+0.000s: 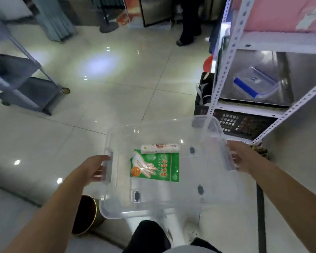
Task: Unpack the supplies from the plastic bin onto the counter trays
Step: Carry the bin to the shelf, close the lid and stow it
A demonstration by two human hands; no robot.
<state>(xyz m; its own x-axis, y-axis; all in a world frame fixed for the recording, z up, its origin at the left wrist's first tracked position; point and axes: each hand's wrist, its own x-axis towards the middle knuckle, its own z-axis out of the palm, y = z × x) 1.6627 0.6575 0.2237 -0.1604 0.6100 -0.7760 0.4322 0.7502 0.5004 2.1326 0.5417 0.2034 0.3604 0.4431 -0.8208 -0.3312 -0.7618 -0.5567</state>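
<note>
carrying | left hand and right hand grip bin handles, level | glove packet, roll stay inside

Dim, cool indoor light glares in white patches off the glossy floor, with blurred, wide-angle-bent edges.

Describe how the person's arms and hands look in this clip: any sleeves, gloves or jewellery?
Both forearms are bare up to the frame edge, with no sleeves showing. The left hand and right hand wear no gloves. No watch or bracelet shows on either wrist. The image is too soft to tell whether there are any rings.
</note>
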